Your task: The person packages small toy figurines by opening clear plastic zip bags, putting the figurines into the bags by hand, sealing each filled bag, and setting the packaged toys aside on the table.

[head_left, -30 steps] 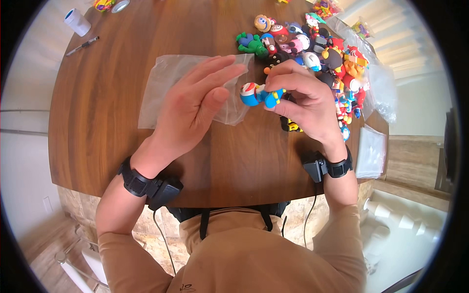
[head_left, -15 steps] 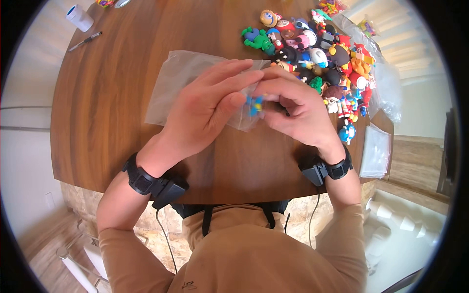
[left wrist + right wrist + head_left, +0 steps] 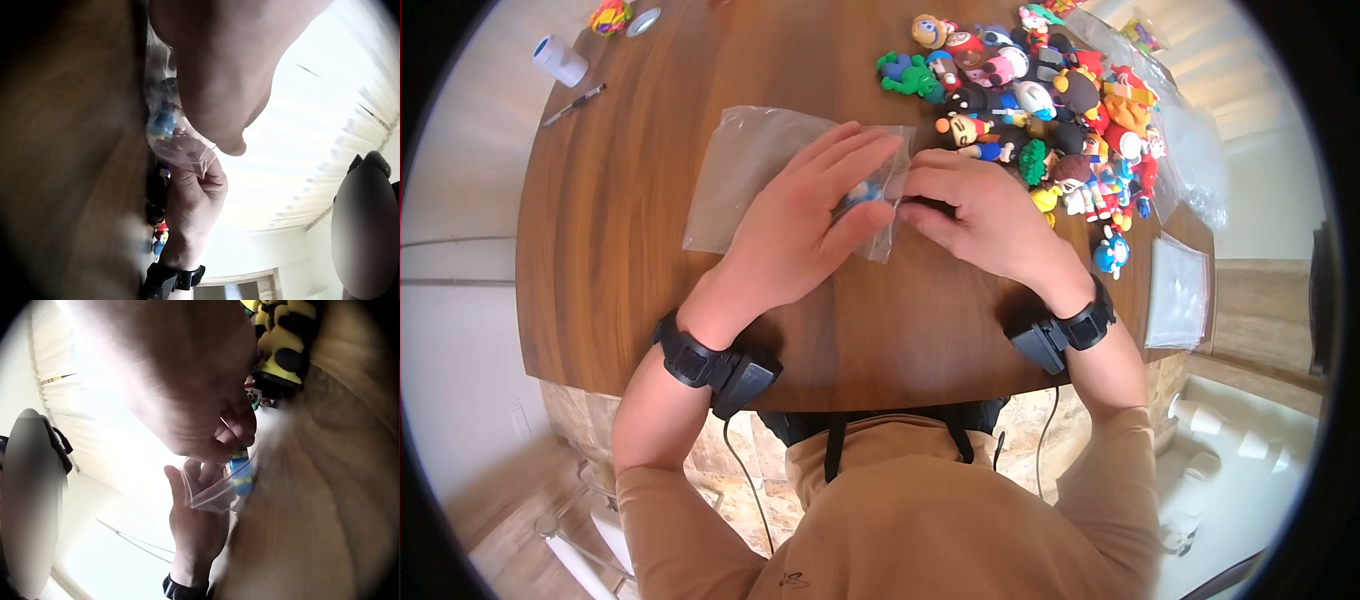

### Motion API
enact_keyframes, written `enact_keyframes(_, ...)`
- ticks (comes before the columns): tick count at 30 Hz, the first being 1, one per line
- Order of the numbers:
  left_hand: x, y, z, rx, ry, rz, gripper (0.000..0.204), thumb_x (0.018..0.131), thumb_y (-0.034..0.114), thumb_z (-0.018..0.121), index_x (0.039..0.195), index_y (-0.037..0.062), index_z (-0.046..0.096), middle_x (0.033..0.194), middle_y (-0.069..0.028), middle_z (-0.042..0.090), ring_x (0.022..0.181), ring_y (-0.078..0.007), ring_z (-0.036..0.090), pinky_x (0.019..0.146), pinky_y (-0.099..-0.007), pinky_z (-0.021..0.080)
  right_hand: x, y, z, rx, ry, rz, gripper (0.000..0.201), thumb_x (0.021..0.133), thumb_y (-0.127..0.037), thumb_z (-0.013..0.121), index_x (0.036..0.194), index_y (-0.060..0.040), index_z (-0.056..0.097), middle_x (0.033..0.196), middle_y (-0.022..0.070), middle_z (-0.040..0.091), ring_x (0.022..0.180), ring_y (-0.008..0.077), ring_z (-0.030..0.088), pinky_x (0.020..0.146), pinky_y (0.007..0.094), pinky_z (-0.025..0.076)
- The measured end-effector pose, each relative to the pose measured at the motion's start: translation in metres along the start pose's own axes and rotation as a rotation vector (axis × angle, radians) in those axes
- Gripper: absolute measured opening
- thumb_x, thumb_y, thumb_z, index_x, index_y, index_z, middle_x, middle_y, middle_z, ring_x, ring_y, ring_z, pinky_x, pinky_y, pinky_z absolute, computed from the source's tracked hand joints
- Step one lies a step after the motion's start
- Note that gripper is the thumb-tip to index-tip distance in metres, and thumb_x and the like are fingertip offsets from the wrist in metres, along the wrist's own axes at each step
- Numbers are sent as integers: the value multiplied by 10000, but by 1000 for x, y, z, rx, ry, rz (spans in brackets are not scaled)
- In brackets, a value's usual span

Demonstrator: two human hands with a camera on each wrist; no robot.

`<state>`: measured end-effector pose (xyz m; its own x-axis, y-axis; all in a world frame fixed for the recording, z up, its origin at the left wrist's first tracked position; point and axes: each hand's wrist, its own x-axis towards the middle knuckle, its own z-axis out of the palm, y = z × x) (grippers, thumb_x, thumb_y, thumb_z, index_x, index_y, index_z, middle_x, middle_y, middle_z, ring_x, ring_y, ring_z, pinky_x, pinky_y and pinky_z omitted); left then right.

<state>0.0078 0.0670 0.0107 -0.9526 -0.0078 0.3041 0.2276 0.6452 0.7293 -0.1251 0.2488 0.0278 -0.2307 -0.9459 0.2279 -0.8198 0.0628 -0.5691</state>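
Note:
A clear zip bag point(image 3: 735, 190) lies on the table, its mouth raised toward my right hand. Inside the mouth is a small blue toy figure point(image 3: 860, 192) with yellow bits, which shows blue through the film in the right wrist view point(image 3: 242, 475). My left hand point(image 3: 795, 215) lies over the bag with straight fingers, the thumb spread away and the figure showing between. Thumb and fingers of my right hand point(image 3: 990, 210) pinch at the bag's lip; in the left wrist view the right hand point(image 3: 194, 197) meets the film's edge. Part of the figure is hidden by my hands.
A heap of toy figures point(image 3: 1040, 110) spreads across the right, with a blue one point(image 3: 1111, 251) at its near end. Clear bags point(image 3: 1178, 290) are stacked at the right edge. A white cylinder point(image 3: 560, 62) and a pen point(image 3: 575, 104) are at the far left.
The blue figure has gone from my right hand's grasp beside the bag into the bag's mouth. My right hand moved left to the lip; my left hand stayed nearly still.

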Motion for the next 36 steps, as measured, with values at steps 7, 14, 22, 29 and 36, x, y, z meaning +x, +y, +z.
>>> enact_keyframes(7, 0, 9, -6, 411, -57, 74, 956, 735, 576, 765, 1430, 9, 433, 1484, -152, 443, 1440, -356, 314, 1156, -482, 274, -1, -4, 0, -9, -23, 17, 177, 855, -79, 622, 1027, -38, 639, 927, 122, 598, 943, 337, 586, 814, 423, 485)
enact_keyframes(14, -6, 9, 9, 454, 63, 181, 993, 743, 676, 685, 1328, -97, 472, 1393, -243, 483, 1388, -396, 363, 1139, -523, 283, 1, -9, -1, -14, -39, -76, 163, 803, 2, 652, 962, -32, 656, 956, 115, 611, 938, 316, 588, 795, 413, 497)
enact_keyframes(22, -13, 2, 17, 492, 184, 193, 613, 821, 392, 654, 1194, -86, 566, 1287, -247, 549, 1305, -416, 440, 1105, -514, 333, 12, -18, 1, -91, -125, -43, 119, 835, -11, 673, 951, -36, 659, 856, 107, 616, 858, 298, 601, 734, 382, 501)
enact_keyframes(29, -11, 3, 18, 476, 250, 162, 380, 858, 192, 566, 1135, -67, 602, 1264, -216, 574, 1301, -395, 449, 1105, -507, 333, 14, -20, 4, -108, -107, -50, 125, 812, -2, 688, 931, -15, 652, 857, 112, 611, 874, 308, 598, 751, 390, 502)
enact_keyframes(36, -9, 5, 8, 483, 311, 146, 375, 888, 140, 510, 1194, -61, 593, 1330, -190, 560, 1341, -392, 419, 1116, -525, 315, 26, -31, 5, -91, -155, -144, 252, 783, 7, 678, 1030, -17, 635, 1047, 142, 618, 1062, 342, 570, 871, 410, 500)
